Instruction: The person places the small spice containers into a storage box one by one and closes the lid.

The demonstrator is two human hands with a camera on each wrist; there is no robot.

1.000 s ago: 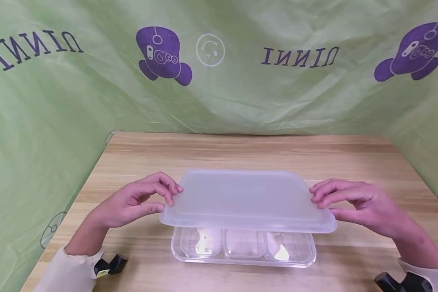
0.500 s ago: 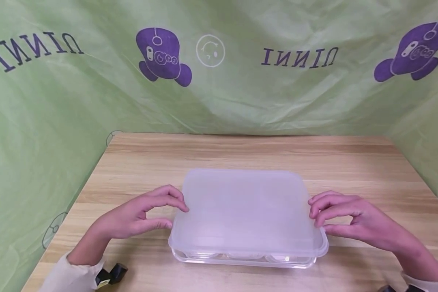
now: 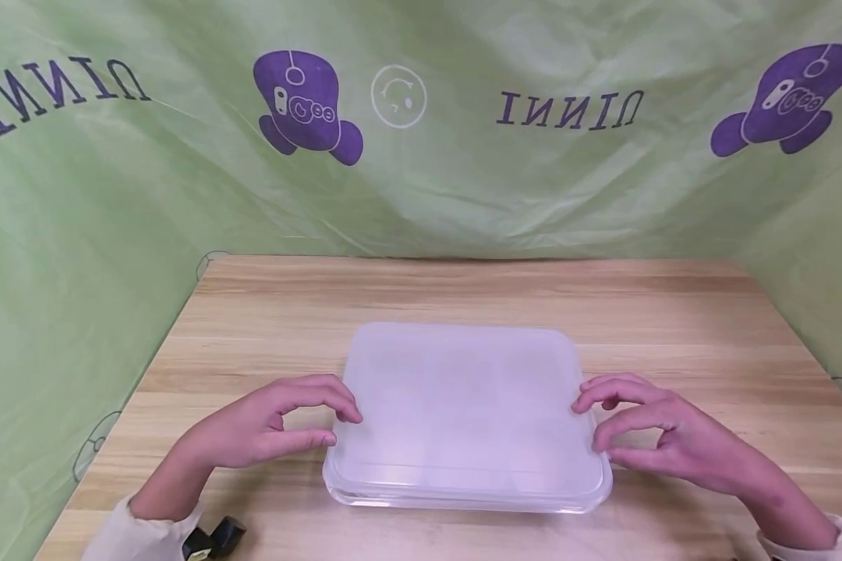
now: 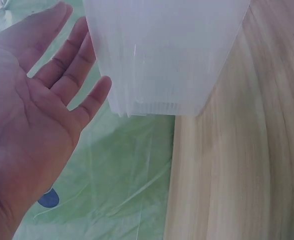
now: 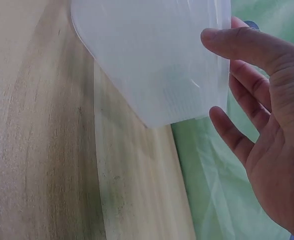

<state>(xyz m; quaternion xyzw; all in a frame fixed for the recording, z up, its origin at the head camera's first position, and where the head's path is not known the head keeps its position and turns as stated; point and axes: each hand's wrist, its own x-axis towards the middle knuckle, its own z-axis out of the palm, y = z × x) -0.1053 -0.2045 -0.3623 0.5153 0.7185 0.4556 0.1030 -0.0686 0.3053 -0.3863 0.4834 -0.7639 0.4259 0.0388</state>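
A frosted lid [image 3: 463,405] lies over a clear glass food container [image 3: 456,505] in the head view, its outline close to the container's rim. My left hand [image 3: 274,425] is at the lid's left edge, fingertips on its top and thumb beside it. In the left wrist view the fingers of that hand [image 4: 42,95] are loose and nearly straight by the lid. My right hand [image 3: 673,436] holds the lid's right edge, fingers curled at the top. The right wrist view shows its thumb [image 5: 236,42] across the side, the other fingers partly hidden behind.
The wooden table [image 3: 477,288] extends around the container. Green curtain [image 3: 449,187] with purple prints hangs behind it and along both sides. A black wrist device [image 3: 214,538] is at the left sleeve [image 3: 140,538].
The lid has come down from a tilted position above the container and shifted slightly left, now covering it. Both hands lowered with it, and the right hand moved a little left.
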